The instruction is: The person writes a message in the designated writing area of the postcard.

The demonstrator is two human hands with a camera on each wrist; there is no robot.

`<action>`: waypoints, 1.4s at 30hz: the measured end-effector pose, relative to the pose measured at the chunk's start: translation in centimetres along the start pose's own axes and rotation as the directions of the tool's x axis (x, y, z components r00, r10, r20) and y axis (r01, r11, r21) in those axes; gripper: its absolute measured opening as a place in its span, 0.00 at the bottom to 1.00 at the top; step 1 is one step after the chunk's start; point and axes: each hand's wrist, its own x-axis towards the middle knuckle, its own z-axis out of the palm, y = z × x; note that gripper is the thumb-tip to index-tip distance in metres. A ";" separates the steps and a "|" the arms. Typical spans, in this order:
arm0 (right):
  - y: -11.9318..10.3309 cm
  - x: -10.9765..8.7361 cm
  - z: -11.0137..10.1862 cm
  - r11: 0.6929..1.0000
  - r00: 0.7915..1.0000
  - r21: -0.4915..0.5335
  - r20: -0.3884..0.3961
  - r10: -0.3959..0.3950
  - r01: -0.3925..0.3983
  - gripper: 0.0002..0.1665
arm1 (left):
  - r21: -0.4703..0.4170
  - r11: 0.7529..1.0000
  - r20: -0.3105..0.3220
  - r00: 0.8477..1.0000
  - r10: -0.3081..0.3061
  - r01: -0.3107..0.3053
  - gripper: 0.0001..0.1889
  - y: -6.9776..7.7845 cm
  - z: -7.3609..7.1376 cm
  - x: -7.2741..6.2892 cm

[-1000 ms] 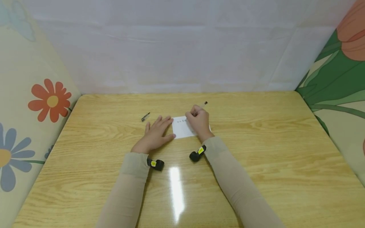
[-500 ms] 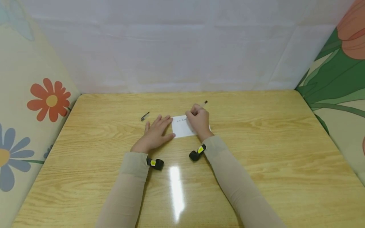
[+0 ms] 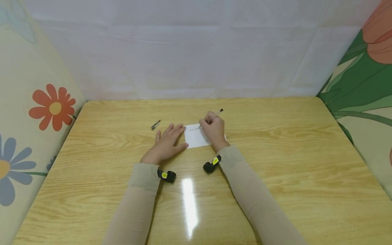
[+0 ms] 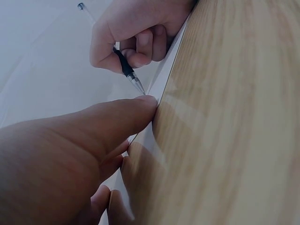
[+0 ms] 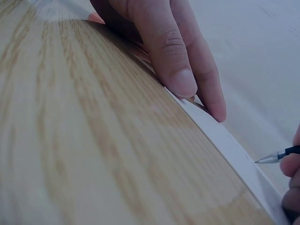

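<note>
A small sheet of white paper (image 3: pixel 196 137) lies on the table with a short row of dark marks near its top edge. My left hand (image 3: pixel 166 143) rests flat with spread fingers, its thumb and fingertips pressing the paper's left side. My right hand (image 3: pixel 213 131) pinches a pen (image 4: pixel 125 63) with a black grip and clear barrel, covering the paper's right part. In the right wrist view the metal tip of the pen (image 5: pixel 268 159) meets or hovers just over the paper (image 5: pixel 225 140); I cannot tell which.
A clear and black pen cap (image 3: pixel 156 125) lies on the wooden table (image 3: pixel 291 153), just beyond the left hand. White cloth (image 3: pixel 196 51) hangs behind the table's far edge. Flower-patterned panels (image 3: pixel 55 109) stand at both sides.
The right hand makes only tiny movements with the pen near the end of the row of marks. My left hand stays in place on the paper.
</note>
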 end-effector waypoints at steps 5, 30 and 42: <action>0.1 0.0 0.1 1.000 1.000 0.000 0.004 0.002 -0.002 0.15 | -0.004 1.000 0.002 1.000 0.000 0.000 0.38 0.0 -0.1 -0.1; 0.0 0.1 0.1 1.000 1.000 -0.005 0.007 -0.023 0.024 0.16 | -0.013 1.000 0.006 1.000 0.000 0.000 0.38 0.2 -0.3 -0.3; 0.0 -0.1 0.2 1.000 1.000 0.003 -0.017 -0.021 0.021 0.15 | -0.013 1.000 -0.003 1.000 0.008 -0.008 0.38 -0.1 -0.1 -0.1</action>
